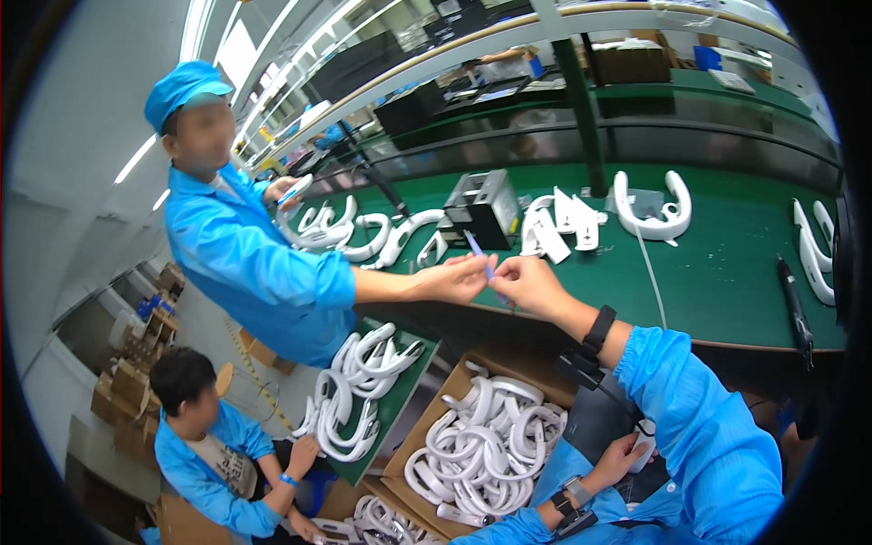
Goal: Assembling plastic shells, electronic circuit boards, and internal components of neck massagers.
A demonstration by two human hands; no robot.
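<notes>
My right hand (pixel 531 286) reaches over the near edge of the green bench, fingers pinched on the lower end of a slim blue-purple pen-like tool (pixel 479 247). A co-worker's open hand (pixel 457 278) touches the same tool from the left. Low in the picture, my left hand (pixel 614 461) is closed round a small white plastic part (pixel 644 446), close to my body. The fingers cover much of that part, and its exact kind cannot be made out.
A carton (pixel 413 451) full of white curved plastic shells stands below the bench. More shells (pixel 652 218) lie on the green bench (pixel 727 272), around a black box-shaped fixture (pixel 481 211). A black electric screwdriver (pixel 794 313) hangs at right. A seated person (pixel 213 454) works lower left.
</notes>
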